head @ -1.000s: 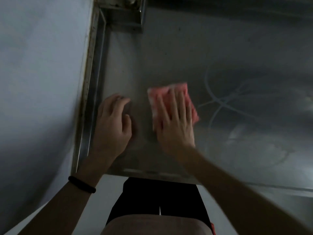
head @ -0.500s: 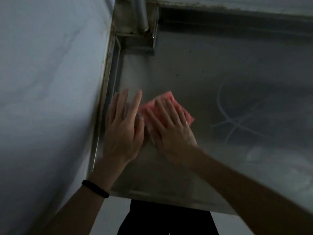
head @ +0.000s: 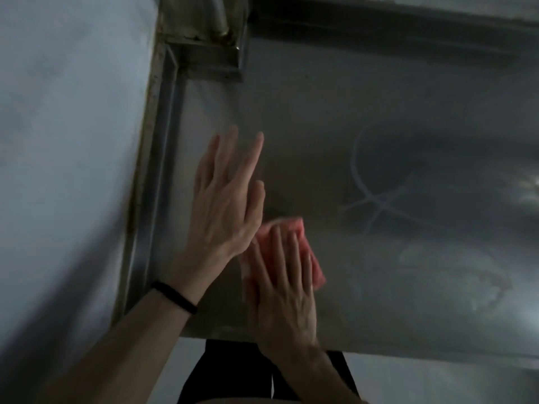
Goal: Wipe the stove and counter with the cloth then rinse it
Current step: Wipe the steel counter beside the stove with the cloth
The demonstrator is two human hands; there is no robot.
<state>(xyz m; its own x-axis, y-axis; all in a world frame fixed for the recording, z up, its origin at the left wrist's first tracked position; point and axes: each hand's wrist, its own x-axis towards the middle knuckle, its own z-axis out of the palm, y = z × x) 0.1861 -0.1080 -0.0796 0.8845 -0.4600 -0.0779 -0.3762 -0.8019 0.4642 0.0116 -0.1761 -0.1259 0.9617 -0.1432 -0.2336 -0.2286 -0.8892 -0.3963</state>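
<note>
The view was dim and softened by blur. The right hand (head: 284,290) lay flat, palm down, fingers extended and slightly apart, pressed on a pink cloth (head: 303,246) that rested on the steel counter (head: 379,118) near its front edge. The cloth showed beyond the fingertips and along the right side of the hand; its remainder was covered by the palm. The left hand (head: 224,205) was open, fingers straight and loosely spread, pointing away from the person, gripping nothing. Whether it touched the counter could not be determined. Its heel sat just beside the cloth's left corner and appeared to overlap it. A black band (head: 175,297) circled the left wrist. Pale curved streaks (head: 376,199) marked the counter surface to the right of the hands, well apart from the cloth. A raised metal rim (head: 154,176) ran along the counter's left side against a pale wall (head: 64,141). A metal bracket with a vertical pipe (head: 217,13) occupied the far left corner.
</note>
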